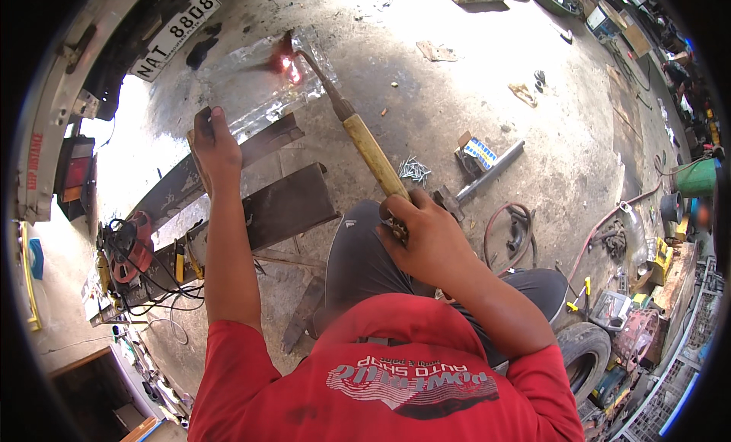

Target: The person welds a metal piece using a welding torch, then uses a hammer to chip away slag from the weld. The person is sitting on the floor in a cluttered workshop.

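The torch (375, 154) reached forward and left from the right hand (426, 236), its long axis on a slant away from the body. Its rear end sat at the right fist, which was wrapped firmly around the handle; the thin neck ran on, and the tip bent over leftward, ending just beside a bright glow (291, 67) on the shiny sheet (240, 80). Whether tip and sheet touched, the glare did not show.

That glow lay ahead of both hands — to the right of the left hand (218, 153), well to the left of the right one. The left was the nearer of the two, off the sheet's near edge, its fingers partly curled; a tan edge showed along its outer side, but whether it gripped something could not be told.

The sheet's near edge slanted away rightward — across the torch's line. Closer in, two dark metal strips (289, 206) slanted much the same way.
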### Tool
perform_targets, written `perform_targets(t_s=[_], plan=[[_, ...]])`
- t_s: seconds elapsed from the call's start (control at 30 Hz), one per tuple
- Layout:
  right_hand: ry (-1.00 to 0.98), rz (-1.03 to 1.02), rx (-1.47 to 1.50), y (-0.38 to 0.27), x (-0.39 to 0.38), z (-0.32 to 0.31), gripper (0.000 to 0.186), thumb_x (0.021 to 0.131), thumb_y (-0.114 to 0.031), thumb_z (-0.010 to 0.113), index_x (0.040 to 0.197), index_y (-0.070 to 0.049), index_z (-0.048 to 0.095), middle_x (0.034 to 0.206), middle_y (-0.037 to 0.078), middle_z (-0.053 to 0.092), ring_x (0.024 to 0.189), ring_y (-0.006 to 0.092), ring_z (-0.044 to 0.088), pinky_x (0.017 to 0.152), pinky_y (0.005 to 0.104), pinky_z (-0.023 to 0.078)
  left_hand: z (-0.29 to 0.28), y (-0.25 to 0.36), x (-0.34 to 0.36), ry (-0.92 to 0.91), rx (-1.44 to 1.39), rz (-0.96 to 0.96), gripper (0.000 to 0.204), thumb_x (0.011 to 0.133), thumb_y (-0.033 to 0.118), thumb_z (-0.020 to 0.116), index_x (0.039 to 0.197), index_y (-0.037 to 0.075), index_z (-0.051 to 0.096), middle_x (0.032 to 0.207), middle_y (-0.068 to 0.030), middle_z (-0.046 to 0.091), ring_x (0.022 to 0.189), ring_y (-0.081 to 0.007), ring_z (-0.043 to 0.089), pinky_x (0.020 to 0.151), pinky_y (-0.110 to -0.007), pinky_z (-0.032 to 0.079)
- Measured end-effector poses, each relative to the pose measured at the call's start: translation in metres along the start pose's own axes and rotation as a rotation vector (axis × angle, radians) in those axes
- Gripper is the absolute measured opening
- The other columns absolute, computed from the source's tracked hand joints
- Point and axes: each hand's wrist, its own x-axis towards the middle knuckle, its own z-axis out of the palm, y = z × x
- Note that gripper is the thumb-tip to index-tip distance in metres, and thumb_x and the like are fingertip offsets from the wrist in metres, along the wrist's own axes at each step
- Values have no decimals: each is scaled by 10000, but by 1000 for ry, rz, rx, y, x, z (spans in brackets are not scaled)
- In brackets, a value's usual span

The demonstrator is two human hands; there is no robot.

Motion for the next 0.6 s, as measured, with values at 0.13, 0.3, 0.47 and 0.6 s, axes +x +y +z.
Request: perform_targets(t_s=[0.13, 0.3, 0.47, 0.6], plan=[[-10, -4, 14, 1, 1, 0, 219, 984, -230, 722, 1137, -97, 640, 1029, 223, 640, 846, 466, 717, 753, 562, 597, 2, 5, -3, 14, -21, 12, 421, 1098, 369, 621, 1254, -17, 682, 1055, -150, 748, 975, -251, 690, 935, -379, 517], [-16, -4, 14, -1, 3, 0, 217, 981, -225, 724, 1138, -99, 641, 1029, 223, 641, 848, 469, 716, 755, 562, 597, 0, -3, 2, 28, -2, 47, 408, 1097, 362, 630, 1234, -18, 690, 1040, -142, 744, 971, -239, 686, 920, -375, 517], [-3, 21, 6, 0, 3, 2, 239, 944, -200, 780, 1127, -107, 658, 1046, 195, 648, 851, 439, 726, 766, 535, 597, 1, 8, -4, -2, 5, 16, 441, 1123, 400, 574, 1238, -12, 683, 1088, -158, 729, 1021, -266, 656, 971, -391, 491], [-8, 24, 8, 0, 4, 2, 240, 945, -201, 780, 1128, -105, 658, 1047, 193, 648, 861, 438, 725, 770, 533, 597, -2, 5, -1, -42, 5, 3, 458, 1137, 418, 545, 1227, -11, 676, 1092, -151, 717, 1029, -266, 636, 988, -389, 477]])
